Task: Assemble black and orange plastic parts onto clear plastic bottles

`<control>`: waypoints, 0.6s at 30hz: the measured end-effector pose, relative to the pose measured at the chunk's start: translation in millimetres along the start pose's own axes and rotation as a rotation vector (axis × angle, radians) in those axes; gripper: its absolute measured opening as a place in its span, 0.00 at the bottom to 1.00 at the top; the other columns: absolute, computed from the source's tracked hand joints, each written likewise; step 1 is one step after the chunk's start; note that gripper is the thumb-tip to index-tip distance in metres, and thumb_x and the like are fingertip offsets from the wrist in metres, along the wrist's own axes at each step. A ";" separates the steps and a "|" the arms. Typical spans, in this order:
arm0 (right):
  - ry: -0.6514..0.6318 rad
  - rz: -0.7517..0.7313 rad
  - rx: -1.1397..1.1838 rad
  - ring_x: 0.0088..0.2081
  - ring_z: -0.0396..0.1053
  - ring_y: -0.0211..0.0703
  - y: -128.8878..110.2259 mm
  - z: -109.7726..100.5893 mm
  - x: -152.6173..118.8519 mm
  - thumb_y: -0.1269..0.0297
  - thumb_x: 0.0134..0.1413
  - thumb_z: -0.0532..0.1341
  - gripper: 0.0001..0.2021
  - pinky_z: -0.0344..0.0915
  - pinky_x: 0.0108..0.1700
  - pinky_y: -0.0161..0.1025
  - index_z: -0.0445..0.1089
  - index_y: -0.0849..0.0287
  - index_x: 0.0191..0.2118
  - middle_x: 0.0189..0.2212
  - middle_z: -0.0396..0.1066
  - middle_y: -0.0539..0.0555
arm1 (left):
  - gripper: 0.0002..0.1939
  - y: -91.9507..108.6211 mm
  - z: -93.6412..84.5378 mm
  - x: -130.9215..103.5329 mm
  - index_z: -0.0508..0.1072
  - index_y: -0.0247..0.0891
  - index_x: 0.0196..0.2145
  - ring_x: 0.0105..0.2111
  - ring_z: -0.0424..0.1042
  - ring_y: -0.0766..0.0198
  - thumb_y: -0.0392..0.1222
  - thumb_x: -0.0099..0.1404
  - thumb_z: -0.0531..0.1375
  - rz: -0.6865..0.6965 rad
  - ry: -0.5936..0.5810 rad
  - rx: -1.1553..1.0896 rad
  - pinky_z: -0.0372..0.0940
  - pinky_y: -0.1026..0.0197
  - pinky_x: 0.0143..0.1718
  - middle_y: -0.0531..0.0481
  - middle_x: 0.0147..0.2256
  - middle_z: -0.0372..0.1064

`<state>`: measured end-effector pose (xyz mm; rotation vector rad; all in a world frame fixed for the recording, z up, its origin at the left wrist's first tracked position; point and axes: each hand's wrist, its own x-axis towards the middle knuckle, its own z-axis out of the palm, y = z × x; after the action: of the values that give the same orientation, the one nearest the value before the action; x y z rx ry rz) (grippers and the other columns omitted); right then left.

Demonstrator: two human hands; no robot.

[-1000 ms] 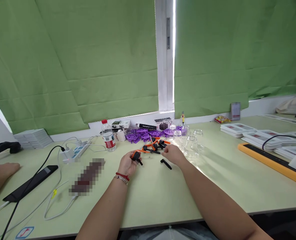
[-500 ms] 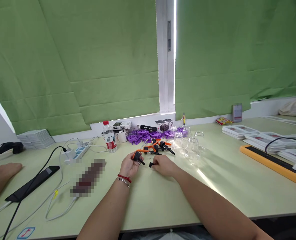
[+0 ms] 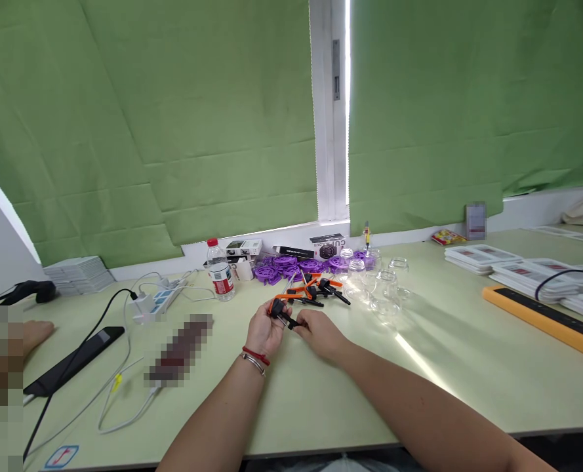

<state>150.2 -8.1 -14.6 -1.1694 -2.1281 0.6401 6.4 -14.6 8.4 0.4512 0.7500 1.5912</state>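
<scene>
The left hand [image 3: 265, 333] grips an orange-and-black part [image 3: 277, 307]; just right of it, the right hand [image 3: 321, 334] pinches a black piece [image 3: 292, 323], which could slip if pushed askew.

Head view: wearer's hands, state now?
Left hand: closed, holding an orange-and-black part.
Right hand: closed, pinching a small black piece at that part.

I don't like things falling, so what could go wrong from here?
The right hand pinches a small black plastic-looking piece, which might slip. The left hand holds an orange-and-black plastic-looking part, which could twist loose. Clear, rounded containers sit beyond the right hand; a bump might knock one.
</scene>
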 end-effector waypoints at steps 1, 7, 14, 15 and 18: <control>0.006 -0.006 0.012 0.25 0.58 0.35 0.1 0.6 0.0 0.67 0.50 0.58 0.04 0.47 0.27 0.32 0.65 0.60 0.28 0.23 0.65 0.49 | 0.08 -0.9 0.4 -0.6 0.68 0.32 0.30 0.23 0.67 0.69 0.30 0.60 0.49 0.010 -0.001 -0.006 0.70 0.59 0.35 0.46 0.27 0.69; -0.005 0.000 0.029 0.25 0.58 0.36 -3.1 0.5 -1.2 0.68 0.50 0.58 0.03 0.48 0.27 0.33 0.66 0.60 0.28 0.23 0.65 0.49 | 0.08 -1.4 1.3 -0.9 0.68 0.34 0.28 0.23 0.65 0.70 0.29 0.58 0.50 0.027 0.026 -0.006 0.69 0.60 0.37 0.49 0.25 0.68; 0.021 -0.010 0.081 0.23 0.57 0.35 -2.0 2.7 -1.0 0.68 0.49 0.58 0.04 0.49 0.26 0.32 0.65 0.60 0.26 0.21 0.62 0.48 | 0.07 -4.2 2.8 -3.9 0.67 0.34 0.28 0.24 0.65 0.70 0.29 0.56 0.50 0.073 -0.006 0.009 0.67 0.58 0.39 0.49 0.25 0.67; 0.024 -0.009 0.097 0.23 0.57 0.35 -0.4 3.5 -0.6 0.68 0.49 0.58 0.04 0.49 0.26 0.32 0.64 0.60 0.26 0.21 0.62 0.48 | 0.07 -5.6 2.4 -4.6 0.66 0.34 0.29 0.24 0.66 0.69 0.30 0.56 0.50 0.077 -0.009 0.012 0.67 0.57 0.39 0.49 0.26 0.67; 0.031 -0.017 0.153 0.24 0.57 0.35 4.1 6.4 0.2 0.68 0.49 0.57 0.04 0.51 0.27 0.32 0.64 0.60 0.26 0.21 0.62 0.48 | 0.08 -9.0 -0.4 -5.7 0.65 0.36 0.33 0.26 0.67 0.66 0.30 0.57 0.49 0.123 -0.001 0.088 0.67 0.56 0.36 0.47 0.29 0.69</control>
<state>147.9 -6.7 -21.7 -1.0698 -2.0227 0.7572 13.5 -20.0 2.6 0.5715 0.8061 1.6767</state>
